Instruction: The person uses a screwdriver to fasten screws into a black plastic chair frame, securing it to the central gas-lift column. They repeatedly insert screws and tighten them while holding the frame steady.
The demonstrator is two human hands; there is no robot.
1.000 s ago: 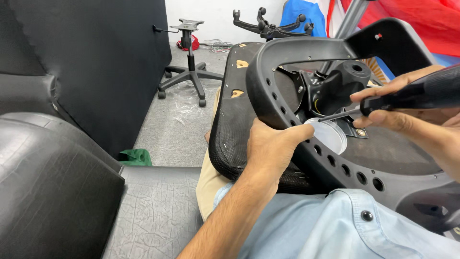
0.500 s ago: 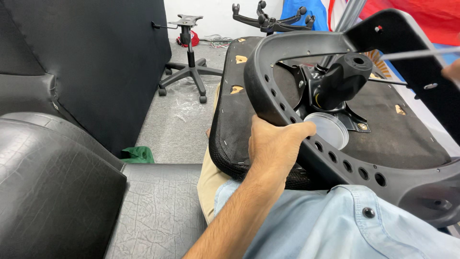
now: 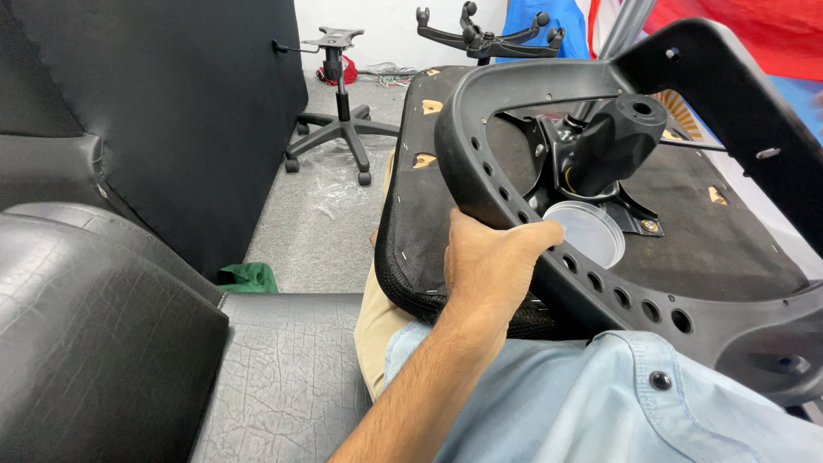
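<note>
Left hand (image 3: pixel 489 266) gripping the frame (image 3: pixel 480 171) of an upturned chair seat (image 3: pixel 411 231) resting on the lap.

Grip of the left hand closed around the lower curve of the black perforated frame, thumb lying along its inner edge, just beside a clear round lid (image 3: pixel 587 231). Right hand gone from view (a second ago reaching in over the black mechanism (image 3: pixel 600 150) with a dark-handled tool; half a second ago only a thin shaft at the upper right), so its grip cannot be told; judged a pause in the tool work, seat merely steadied. Small tan patches (image 3: pixel 433 105) dotted over the seat's black underside. Beyond, on the grey floor: a star base (image 3: pixel 339 129), crumpled clear film (image 3: pixel 330 184), a green cloth (image 3: pixel 249 276); blue and red sheeting at the top right.
</note>
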